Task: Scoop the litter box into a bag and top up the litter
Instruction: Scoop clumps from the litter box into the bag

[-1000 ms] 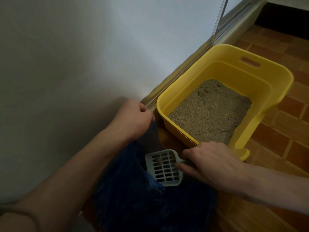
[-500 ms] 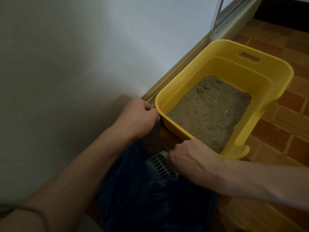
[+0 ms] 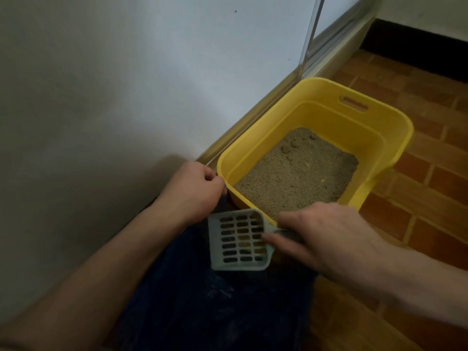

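From the head view, the right hand (image 3: 326, 239) grips the handle of a pale grey slotted plastic scoop (image 3: 239, 240), held over the dark blue plastic bag (image 3: 215, 305). The left hand (image 3: 195, 191) pinches the bag's upper edge, just beside the yellow plastic litter box (image 3: 395, 127) of sandy litter (image 3: 298, 173) on the brick floor (image 3: 430, 198).

White wall (image 3: 126, 84), terracotta tile floor (image 3: 430, 198)

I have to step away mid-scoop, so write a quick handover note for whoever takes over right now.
Left hand grips the dark blue bag's rim, holding it open beside the yellow litter box.
Right hand holds the scoop by its handle, above the bag's mouth; the scoop looks empty.
Clumps remain in the box's far corner.
Left: scoop those out, then top up the litter. No litter supply is in view.
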Demonstrator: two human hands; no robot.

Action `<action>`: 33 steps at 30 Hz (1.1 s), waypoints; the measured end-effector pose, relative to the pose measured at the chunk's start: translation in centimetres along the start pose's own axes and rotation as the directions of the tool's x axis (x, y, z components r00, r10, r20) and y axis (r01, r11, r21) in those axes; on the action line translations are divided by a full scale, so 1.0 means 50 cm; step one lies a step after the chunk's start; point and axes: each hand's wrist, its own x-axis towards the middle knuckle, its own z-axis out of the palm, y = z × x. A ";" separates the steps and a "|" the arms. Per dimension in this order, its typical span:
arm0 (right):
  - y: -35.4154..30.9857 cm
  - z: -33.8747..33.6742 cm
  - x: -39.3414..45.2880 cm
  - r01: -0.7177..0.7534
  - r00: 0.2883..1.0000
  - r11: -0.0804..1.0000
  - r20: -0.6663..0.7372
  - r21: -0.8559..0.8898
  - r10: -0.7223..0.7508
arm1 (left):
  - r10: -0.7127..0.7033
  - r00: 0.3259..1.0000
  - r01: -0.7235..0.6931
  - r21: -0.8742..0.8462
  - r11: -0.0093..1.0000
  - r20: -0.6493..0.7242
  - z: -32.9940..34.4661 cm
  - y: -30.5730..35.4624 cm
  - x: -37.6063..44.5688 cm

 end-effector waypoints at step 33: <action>0.453 0.052 0.252 -0.721 0.686 0.608 0.217 0.333 0.695 | -0.022 1.000 0.022 -0.009 1.000 -0.002 -0.002 -0.010 0.010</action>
